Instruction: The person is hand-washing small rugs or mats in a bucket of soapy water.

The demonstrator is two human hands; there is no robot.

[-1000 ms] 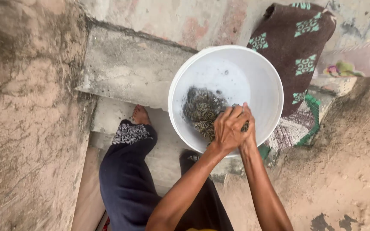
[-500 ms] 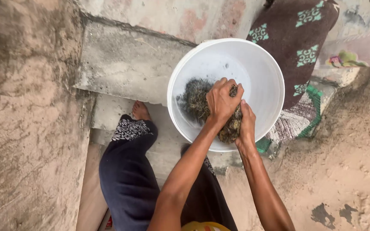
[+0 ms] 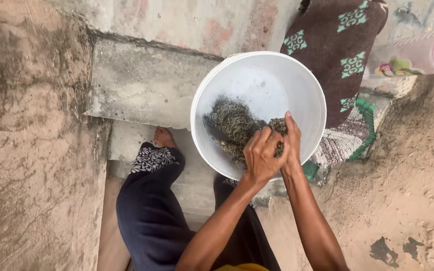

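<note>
A white bucket stands on a concrete step, with water in it. Inside lies a wet, dark speckled cloth. My left hand is clenched on the near end of the cloth at the bucket's front rim. My right hand presses against the same bunch from the right, fingers wrapped on it. Both forearms reach up from the bottom of the view.
A brown cloth with teal patterns hangs beside the bucket at the upper right, above a green-edged mat. A pink-capped bottle lies far right. My bare foot rests on a lower step. Sandy ground on both sides.
My hands have pulled back toward the bucket's near rim, drawing the bunched cloth with them. Half a second ago the left hand was further forward over the cloth.
</note>
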